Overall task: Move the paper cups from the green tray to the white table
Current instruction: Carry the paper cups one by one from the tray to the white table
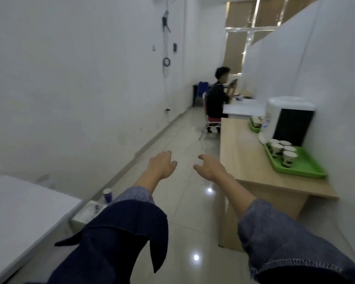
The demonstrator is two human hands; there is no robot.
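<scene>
Both arms outstretched; left hand [162, 163] and right hand [210, 167] empty, fingers loosely curled.

Colours here are pretty muted. The tray [307, 168] at right is bright green, and the cups [283, 151] on it are white with some dark print I can't make out. It sits on a light wood desk [246, 156]. Behind it is a white dispenser [275, 115] with a black front panel. A second green tray [253, 128] sits further back. The table [19, 203] at lower left is plain white, with a purple cup [107, 195] on the floor beside it. Sleeves [279, 240] at the bottom are dark blue denim, paler on the turned-back cuffs. Floor tiles [184, 201] are glossy beige, walls [70, 89] off-white. Upper middle, a person [217, 99] in black sits on a red chair [212, 119], with a blue chair [202, 88] past that.
</scene>
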